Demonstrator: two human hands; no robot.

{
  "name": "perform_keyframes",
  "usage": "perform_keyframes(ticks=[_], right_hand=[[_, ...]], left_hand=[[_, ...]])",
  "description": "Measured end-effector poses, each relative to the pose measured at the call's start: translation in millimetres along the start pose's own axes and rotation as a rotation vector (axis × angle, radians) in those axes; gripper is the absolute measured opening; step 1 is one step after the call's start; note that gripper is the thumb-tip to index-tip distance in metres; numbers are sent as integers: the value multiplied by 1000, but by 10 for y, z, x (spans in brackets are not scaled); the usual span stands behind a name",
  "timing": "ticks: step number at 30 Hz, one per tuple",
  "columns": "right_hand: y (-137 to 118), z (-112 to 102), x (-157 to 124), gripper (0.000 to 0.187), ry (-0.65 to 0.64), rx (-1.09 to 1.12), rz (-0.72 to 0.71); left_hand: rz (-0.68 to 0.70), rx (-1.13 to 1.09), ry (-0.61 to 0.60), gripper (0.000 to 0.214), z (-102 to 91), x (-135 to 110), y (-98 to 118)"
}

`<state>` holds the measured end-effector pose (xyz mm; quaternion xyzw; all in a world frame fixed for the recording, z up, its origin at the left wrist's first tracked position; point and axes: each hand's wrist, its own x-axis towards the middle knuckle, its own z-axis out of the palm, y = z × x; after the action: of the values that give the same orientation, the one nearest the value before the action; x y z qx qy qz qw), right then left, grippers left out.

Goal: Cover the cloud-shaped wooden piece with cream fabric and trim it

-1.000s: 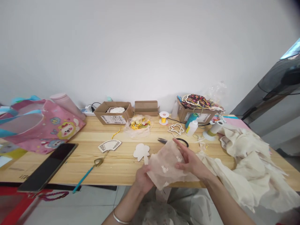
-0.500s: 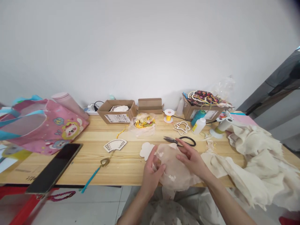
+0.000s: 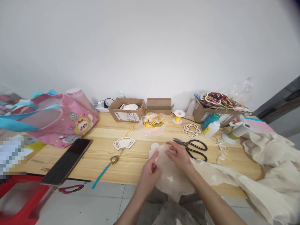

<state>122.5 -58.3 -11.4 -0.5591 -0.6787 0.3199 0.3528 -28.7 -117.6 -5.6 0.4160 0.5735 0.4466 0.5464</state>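
Observation:
A sheer beige fabric (image 3: pixel 172 179) with small white embroidered sprigs lies at the table's front edge and hangs over it. Under its far left part, a pale scalloped flower-shaped piece (image 3: pixel 153 146) shows at the rim. My left hand (image 3: pixel 149 172) rests at the fabric's left side, index finger stretched along it and thumb apart. Flat on the fabric over the piece, my right hand (image 3: pixel 181 157) has its fingers extended. Just beyond it, black-handled scissors (image 3: pixel 195 147) lie with blades parted.
Leftward are a fan-shaped wooden pendant (image 3: pixel 124 143), a phone (image 3: pixel 67 162) and a pink bag (image 3: pixel 79 120). Cardboard boxes (image 3: pixel 127 116), a yellow thread spool (image 3: pixel 178 118) and a glue bottle (image 3: pixel 211 129) stand behind. Bunched cream cloth (image 3: pixel 269 156) covers the right end.
The view has shifted, moving the table's things rightward in the picture. My hands have flattened the fabric over the flower-shaped piece, and my right hand no longer covers part of the scissors' handles.

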Motion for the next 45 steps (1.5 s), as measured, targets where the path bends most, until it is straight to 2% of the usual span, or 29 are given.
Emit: perform_keyframes(ticks=[7,10,13,18,23,29,33,37,41,45], right_hand=[[-74,64,87,38,-9,-151,-20],[-46,87,95,38,-12,-177,-19],[-19,97,91,37,-6,-181,-24],[22,85,92,35,27,-156,-43],[44,85,73,35,52,-136,-58],[58,80,13,36,82,-138,-59],[84,59,-4,36,101,-158,-47],[87,69,-15,38,99,-185,-46],[64,70,-26,38,86,-204,-34],[-26,1,46,37,37,-224,-41]], left_hand=[[161,154,150,55,-343,240,1],[273,312,267,48,-469,239,-14],[417,491,335,38,-484,167,-44],[460,636,278,39,-399,137,-95],[486,756,262,35,-422,328,-32],[419,710,145,31,-418,529,147],[469,734,137,30,-335,626,221],[465,739,138,26,-293,706,199],[439,738,147,26,-325,679,200],[413,735,161,27,-445,504,274]])
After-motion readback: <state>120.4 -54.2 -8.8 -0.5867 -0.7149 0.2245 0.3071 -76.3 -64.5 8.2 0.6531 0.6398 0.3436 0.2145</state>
